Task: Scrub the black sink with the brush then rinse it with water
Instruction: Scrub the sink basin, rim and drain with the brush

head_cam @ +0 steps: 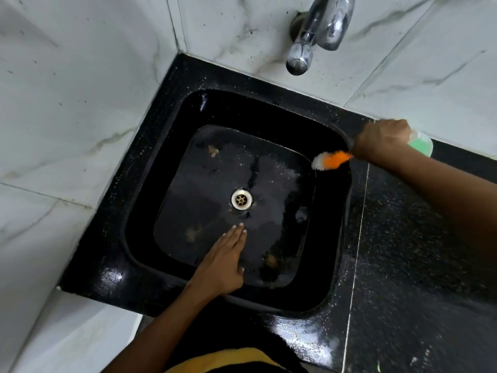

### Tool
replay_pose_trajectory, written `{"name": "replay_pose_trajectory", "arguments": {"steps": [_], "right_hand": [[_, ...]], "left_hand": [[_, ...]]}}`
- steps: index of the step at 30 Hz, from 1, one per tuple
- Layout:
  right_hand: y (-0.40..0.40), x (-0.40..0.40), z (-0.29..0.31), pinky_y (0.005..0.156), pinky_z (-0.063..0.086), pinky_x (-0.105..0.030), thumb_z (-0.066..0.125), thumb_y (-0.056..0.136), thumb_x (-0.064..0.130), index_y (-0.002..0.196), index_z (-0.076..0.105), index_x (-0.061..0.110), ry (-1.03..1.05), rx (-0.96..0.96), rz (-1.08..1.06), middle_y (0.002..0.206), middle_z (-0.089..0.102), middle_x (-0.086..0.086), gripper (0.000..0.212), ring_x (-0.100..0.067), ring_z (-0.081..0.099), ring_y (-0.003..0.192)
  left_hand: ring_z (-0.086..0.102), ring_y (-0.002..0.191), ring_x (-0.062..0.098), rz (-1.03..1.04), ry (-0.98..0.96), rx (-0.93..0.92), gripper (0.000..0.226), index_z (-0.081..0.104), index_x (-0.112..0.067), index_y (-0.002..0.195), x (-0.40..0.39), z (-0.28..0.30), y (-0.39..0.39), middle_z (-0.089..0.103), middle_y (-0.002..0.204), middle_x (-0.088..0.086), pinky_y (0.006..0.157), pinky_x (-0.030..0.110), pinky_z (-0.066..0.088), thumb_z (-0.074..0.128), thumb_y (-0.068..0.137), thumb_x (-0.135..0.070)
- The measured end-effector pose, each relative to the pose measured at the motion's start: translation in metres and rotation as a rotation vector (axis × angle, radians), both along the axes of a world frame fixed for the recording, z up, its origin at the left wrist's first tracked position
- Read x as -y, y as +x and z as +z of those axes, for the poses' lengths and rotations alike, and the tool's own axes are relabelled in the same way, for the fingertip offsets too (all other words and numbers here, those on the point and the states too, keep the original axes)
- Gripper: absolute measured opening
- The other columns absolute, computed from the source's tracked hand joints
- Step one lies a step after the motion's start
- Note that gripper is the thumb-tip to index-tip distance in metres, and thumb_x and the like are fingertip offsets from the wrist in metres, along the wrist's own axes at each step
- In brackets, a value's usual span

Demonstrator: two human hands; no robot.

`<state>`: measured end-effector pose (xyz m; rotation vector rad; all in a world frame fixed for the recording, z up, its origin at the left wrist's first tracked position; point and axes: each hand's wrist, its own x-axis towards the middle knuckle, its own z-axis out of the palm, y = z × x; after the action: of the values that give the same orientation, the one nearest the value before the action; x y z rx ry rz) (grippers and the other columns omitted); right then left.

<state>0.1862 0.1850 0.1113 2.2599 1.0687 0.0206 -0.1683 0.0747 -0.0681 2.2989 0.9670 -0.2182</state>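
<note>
Down in the corner of a black speckled worktop (pixel 403 251) sits the black sink (pixel 150 189), hemmed by white marbled wall tiles (pixel 80 90) and overhung by a chrome tap (pixel 320 30) that gives no visible water. Its floor is wet and carries brownish smears, several around the metal drain (pixel 241 199), so the scrubbing looks barely begun and rinsing is some way off.

At the basin's right rim, the right hand (pixel 383 138) grips the handle of the orange-and-white brush (pixel 332 160), fingers clenched round it, with the bristle head angled down against the right inner wall. Holding it low and slanted like this probably lets the bristles press into the curve where wall meets floor. Just behind that hand stands a bottle of green liquid (pixel 421 142), partly hidden, likely the cleaner kept within reach.

The left hand (pixel 224 261) reaches in over the near rim, its fingers (pixel 238 234) straight and released, grasping nothing, tips just short of the drain. Whether the palm touches the wet floor cannot be told; it seems placed to steady the body while the other arm works.
</note>
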Motion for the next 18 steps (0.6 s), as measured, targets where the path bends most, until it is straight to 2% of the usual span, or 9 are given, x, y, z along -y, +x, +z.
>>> {"name": "replay_pose_trajectory", "arguments": {"steps": [2,5,7,9,12,16,18], "right_hand": [[-0.015,-0.005,0.001,0.08,0.046,-0.033,0.065,0.084,0.038,0.116,0.065,0.008,-0.03,-0.004,0.022,0.116,0.064,-0.014,0.043,-0.03,0.062,0.108],[-0.021,-0.014,0.01,0.064,0.04,-0.032,0.06,0.085,0.023,0.11,0.068,0.008,0.057,0.057,0.171,0.108,0.067,-0.014,0.03,-0.032,0.065,0.098],[-0.015,-0.009,0.007,0.06,0.04,-0.033,0.058,0.085,0.021,0.108,0.07,0.01,0.05,0.063,0.198,0.102,0.068,-0.014,0.028,-0.033,0.066,0.093],[-0.012,-0.001,0.001,0.066,0.045,-0.033,0.057,0.087,0.025,0.11,0.07,0.011,-0.008,0.028,0.243,0.104,0.068,-0.014,0.029,-0.035,0.066,0.094],[-0.009,-0.004,-0.002,0.078,0.049,-0.036,0.062,0.087,0.033,0.112,0.067,0.008,0.114,-0.059,0.212,0.107,0.067,-0.018,0.036,-0.039,0.064,0.098],[-0.027,-0.028,-0.013,0.079,0.049,-0.041,0.059,0.088,0.045,0.107,0.067,0.003,0.291,-0.25,0.22,0.106,0.064,-0.025,0.047,-0.044,0.063,0.095],[-0.041,-0.038,-0.023,0.08,0.049,-0.041,0.059,0.088,0.047,0.107,0.066,0.005,0.314,-0.336,0.18,0.108,0.065,-0.023,0.046,-0.042,0.063,0.097]], "left_hand": [[-0.012,0.15,0.012,-0.001,-0.004,-0.002,0.094,0.002,-0.012,0.157,0.0,0.0,0.0,-0.012,0.164,0.0,0.124,0.032,0.004,0.056,0.083,-0.035],[-0.011,0.151,0.012,-0.006,-0.003,0.004,0.094,0.003,-0.011,0.157,0.0,0.001,0.0,-0.01,0.165,0.001,0.123,0.029,0.002,0.056,0.083,-0.034],[-0.011,0.151,0.012,0.011,0.0,0.012,0.094,0.003,-0.011,0.157,-0.001,0.001,0.0,-0.01,0.165,0.001,0.123,0.028,0.001,0.056,0.083,-0.034],[-0.011,0.151,0.012,0.017,0.0,0.013,0.094,0.003,-0.011,0.157,-0.001,0.001,-0.001,-0.01,0.165,0.001,0.123,0.029,0.002,0.056,0.083,-0.034],[-0.011,0.151,0.012,0.004,-0.001,0.004,0.094,0.002,-0.011,0.157,0.0,0.0,0.0,-0.01,0.165,0.001,0.124,0.031,0.004,0.056,0.083,-0.034],[-0.013,0.15,0.011,0.017,-0.002,0.023,0.093,0.001,-0.012,0.157,0.001,0.001,-0.002,-0.012,0.164,-0.001,0.122,0.026,-0.003,0.056,0.084,-0.034],[-0.013,0.15,0.011,0.018,0.0,0.021,0.093,0.001,-0.012,0.157,0.0,0.002,-0.003,-0.012,0.165,-0.001,0.122,0.026,-0.002,0.055,0.085,-0.033]]}}
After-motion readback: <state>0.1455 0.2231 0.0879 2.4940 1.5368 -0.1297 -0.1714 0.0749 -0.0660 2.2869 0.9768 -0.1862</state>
